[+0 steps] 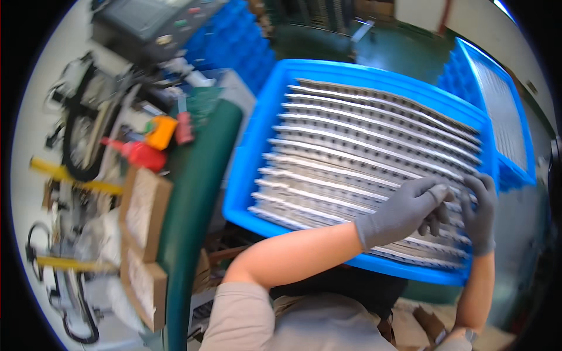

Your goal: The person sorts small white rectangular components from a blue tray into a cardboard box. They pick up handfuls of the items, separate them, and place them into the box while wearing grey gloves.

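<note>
A blue plastic crate [252,217] is in front of me, filled with rows of pale strips [374,137] that have white edges and dark, evenly spaced marks. Both my hands wear grey gloves and are over its right part. My left hand [404,207] reaches across from the left, its fingers curled and thumb bent over; whatever it may hold is too blurred to make out. Close beside it, near the crate's right wall, my right hand [481,216] has its fingers stretched out and a little apart. Nothing shows in it.
On the left, a green-edged workbench [202,216] carries cardboard boxes [146,216], a red bottle [146,156], an orange object [161,132] and a grey machine [149,26]. Another blue crate [527,158] stands at the right, and blue stacked crates [234,50] stand behind the bench.
</note>
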`<move>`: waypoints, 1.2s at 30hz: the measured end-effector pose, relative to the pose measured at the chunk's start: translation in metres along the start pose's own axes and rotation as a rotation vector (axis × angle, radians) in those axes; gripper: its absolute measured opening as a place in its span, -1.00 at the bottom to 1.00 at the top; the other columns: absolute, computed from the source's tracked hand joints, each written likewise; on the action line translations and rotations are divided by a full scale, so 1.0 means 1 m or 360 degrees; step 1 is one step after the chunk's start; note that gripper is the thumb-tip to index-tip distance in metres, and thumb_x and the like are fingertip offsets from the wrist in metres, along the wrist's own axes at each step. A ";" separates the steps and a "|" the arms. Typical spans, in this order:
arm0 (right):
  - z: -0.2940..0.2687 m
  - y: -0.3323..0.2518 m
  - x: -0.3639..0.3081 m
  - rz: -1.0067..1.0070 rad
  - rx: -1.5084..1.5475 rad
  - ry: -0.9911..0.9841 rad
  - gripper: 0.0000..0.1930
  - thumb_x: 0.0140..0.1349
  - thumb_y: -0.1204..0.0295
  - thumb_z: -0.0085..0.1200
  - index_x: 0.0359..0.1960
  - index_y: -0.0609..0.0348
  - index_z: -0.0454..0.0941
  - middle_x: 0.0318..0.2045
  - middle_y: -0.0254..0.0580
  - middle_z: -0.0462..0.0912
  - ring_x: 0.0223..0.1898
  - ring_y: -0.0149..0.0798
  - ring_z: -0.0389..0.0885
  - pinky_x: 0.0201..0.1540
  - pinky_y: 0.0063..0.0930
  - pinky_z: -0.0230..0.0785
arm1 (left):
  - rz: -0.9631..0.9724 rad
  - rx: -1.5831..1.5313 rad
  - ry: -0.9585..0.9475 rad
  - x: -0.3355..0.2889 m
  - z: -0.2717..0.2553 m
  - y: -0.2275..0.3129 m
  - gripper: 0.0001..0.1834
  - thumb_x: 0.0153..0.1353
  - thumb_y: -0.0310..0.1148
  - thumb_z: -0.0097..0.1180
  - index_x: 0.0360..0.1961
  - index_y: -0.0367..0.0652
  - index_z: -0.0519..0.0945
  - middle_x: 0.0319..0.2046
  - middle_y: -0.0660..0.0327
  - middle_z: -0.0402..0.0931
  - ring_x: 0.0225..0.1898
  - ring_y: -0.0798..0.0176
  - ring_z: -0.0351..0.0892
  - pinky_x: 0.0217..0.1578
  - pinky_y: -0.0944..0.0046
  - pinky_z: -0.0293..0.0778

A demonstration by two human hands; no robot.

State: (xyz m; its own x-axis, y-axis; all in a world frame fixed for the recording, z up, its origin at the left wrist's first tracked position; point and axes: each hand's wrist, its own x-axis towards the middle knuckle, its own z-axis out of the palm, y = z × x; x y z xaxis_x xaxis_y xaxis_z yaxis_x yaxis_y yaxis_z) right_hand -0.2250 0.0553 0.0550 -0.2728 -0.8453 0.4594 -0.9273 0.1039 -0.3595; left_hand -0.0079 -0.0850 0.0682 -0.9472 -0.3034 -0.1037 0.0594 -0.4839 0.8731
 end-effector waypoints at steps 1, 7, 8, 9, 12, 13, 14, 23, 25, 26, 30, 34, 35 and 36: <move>0.002 0.003 -0.002 0.0024 0.0033 0.0007 -0.78 0.22 0.62 0.15 -0.09 0.31 0.62 -0.11 0.04 0.59 -0.04 0.06 0.59 0.05 -0.19 0.44 | 0.0071 -0.0003 0.0083 -0.010 -0.001 0.014 -0.54 0.58 -0.09 -0.18 0.07 -0.31 0.54 -0.33 0.15 0.65 -0.41 0.36 0.66 -0.47 0.42 0.48; 0.004 0.002 -0.007 -0.0140 0.0117 -0.0004 -0.83 0.33 0.61 0.07 -0.08 0.36 0.59 -0.13 0.01 0.56 -0.05 -0.01 0.56 0.11 -0.27 0.38 | 0.0488 0.0242 0.0680 -0.142 -0.022 0.077 -0.64 0.56 -0.18 -0.10 0.02 -0.26 0.57 -0.39 0.20 0.65 -0.48 0.41 0.64 -0.53 0.48 0.42; 0.006 0.004 -0.007 -0.0146 0.0166 -0.0044 -0.84 0.33 0.62 0.07 -0.09 0.36 0.58 -0.14 0.01 0.56 -0.06 -0.02 0.56 0.10 -0.26 0.38 | 0.0539 0.0336 0.0808 -0.174 -0.023 0.084 -0.65 0.56 -0.20 -0.10 0.03 -0.26 0.57 -0.38 0.21 0.66 -0.47 0.41 0.64 -0.53 0.49 0.42; 0.006 0.008 -0.008 -0.0137 0.0175 -0.0073 -0.85 0.32 0.62 0.06 -0.11 0.36 0.58 -0.15 0.01 0.55 -0.06 -0.02 0.55 0.09 -0.26 0.38 | 0.0533 0.0551 0.1020 -0.202 -0.025 0.091 -0.63 0.56 -0.16 -0.10 0.03 -0.24 0.57 -0.36 0.19 0.67 -0.47 0.39 0.64 -0.54 0.48 0.42; 0.002 0.011 -0.013 -0.0152 0.0151 -0.0034 -0.89 0.31 0.65 0.04 -0.16 0.36 0.56 -0.18 0.01 0.53 -0.10 -0.02 0.54 0.06 -0.27 0.38 | 0.0605 0.0979 0.1521 -0.281 -0.040 0.113 -0.62 0.56 -0.12 -0.09 0.03 -0.21 0.58 -0.31 0.17 0.70 -0.45 0.39 0.64 -0.53 0.47 0.44; 0.003 0.016 -0.014 -0.0165 0.0157 -0.0034 -0.89 0.32 0.65 0.04 -0.16 0.36 0.55 -0.18 0.01 0.53 -0.10 -0.02 0.54 0.06 -0.27 0.38 | 0.0610 0.1125 0.1741 -0.313 -0.049 0.120 -0.63 0.57 -0.13 -0.10 0.03 -0.20 0.58 -0.31 0.18 0.70 -0.45 0.39 0.65 -0.51 0.47 0.46; 0.006 0.019 -0.015 -0.0178 0.0172 -0.0044 -0.89 0.32 0.65 0.04 -0.16 0.36 0.55 -0.18 0.01 0.53 -0.10 -0.01 0.54 0.06 -0.27 0.38 | 0.0578 0.1346 0.2058 -0.346 -0.057 0.128 -0.61 0.58 -0.11 -0.11 0.04 -0.19 0.59 -0.31 0.19 0.70 -0.44 0.40 0.64 -0.49 0.46 0.46; 0.013 0.027 -0.015 -0.0141 0.0259 -0.0100 -0.92 0.34 0.66 -0.02 -0.20 0.38 0.52 -0.21 -0.03 0.48 -0.14 -0.08 0.50 0.02 -0.31 0.35 | -0.1482 0.2329 0.2814 -0.626 -0.118 0.076 -0.59 0.47 -0.14 -0.13 0.07 -0.14 0.62 -0.05 -0.12 0.67 0.05 -0.23 0.63 0.10 -0.14 0.51; 0.013 0.030 -0.016 -0.0146 0.0236 -0.0076 -0.92 0.35 0.66 -0.02 -0.20 0.38 0.51 -0.22 -0.02 0.48 -0.15 -0.09 0.50 0.02 -0.32 0.35 | -0.1581 0.2353 0.2670 -0.619 -0.116 0.065 -0.54 0.48 -0.09 -0.15 0.17 -0.13 0.56 0.14 -0.13 0.56 0.22 -0.22 0.50 0.20 -0.10 0.44; 0.014 0.030 -0.016 -0.0148 0.0250 -0.0086 -0.92 0.35 0.66 -0.02 -0.20 0.38 0.51 -0.22 -0.02 0.48 -0.15 -0.09 0.50 0.01 -0.32 0.35 | -0.1637 0.2362 0.2598 -0.615 -0.113 0.063 -0.51 0.48 -0.06 -0.16 0.22 -0.13 0.52 0.24 -0.13 0.50 0.30 -0.22 0.43 0.25 -0.09 0.40; 0.012 0.028 -0.015 -0.0168 0.0254 -0.0096 -0.94 0.34 0.65 -0.01 -0.21 0.37 0.51 -0.22 -0.03 0.47 -0.16 -0.09 0.49 -0.01 -0.31 0.35 | -0.1335 0.2111 0.2781 -0.585 -0.122 0.065 -0.35 0.50 0.10 -0.23 0.43 -0.08 0.34 0.38 -0.16 0.31 0.41 -0.23 0.25 0.42 -0.09 0.18; 0.012 0.024 -0.015 -0.0094 0.0340 -0.0132 -0.96 0.34 0.65 0.00 -0.24 0.36 0.50 -0.25 -0.04 0.46 -0.18 -0.08 0.49 -0.03 -0.31 0.35 | -0.1268 0.2372 0.2746 -0.554 -0.119 0.059 -0.34 0.46 0.09 -0.19 0.44 -0.05 0.33 0.38 -0.14 0.29 0.40 -0.23 0.24 0.41 -0.07 0.18; 0.012 0.023 -0.015 -0.0114 0.0327 -0.0130 -0.96 0.33 0.65 0.00 -0.24 0.36 0.50 -0.25 -0.04 0.46 -0.19 -0.08 0.49 -0.03 -0.30 0.35 | -0.1375 0.2516 0.2709 -0.548 -0.117 0.054 -0.37 0.44 0.01 -0.16 0.43 -0.06 0.34 0.37 -0.15 0.29 0.36 -0.23 0.28 0.40 -0.08 0.20; 0.012 0.022 -0.015 -0.0134 0.0312 -0.0128 -0.96 0.33 0.65 0.01 -0.24 0.36 0.50 -0.25 -0.04 0.45 -0.19 -0.08 0.48 -0.04 -0.30 0.35 | -0.1481 0.2658 0.2667 -0.544 -0.116 0.052 -0.39 0.42 -0.06 -0.14 0.41 -0.07 0.34 0.35 -0.16 0.29 0.32 -0.24 0.32 0.39 -0.08 0.21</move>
State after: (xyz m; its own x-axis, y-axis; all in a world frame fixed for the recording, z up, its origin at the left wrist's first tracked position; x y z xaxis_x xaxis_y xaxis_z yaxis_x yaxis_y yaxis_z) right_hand -0.2383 0.0643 0.0304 -0.1677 -0.8866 0.4310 -0.8762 -0.0663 -0.4773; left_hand 0.5472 -0.0405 0.1148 0.3261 -0.9367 0.1278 -0.9242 -0.3443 -0.1652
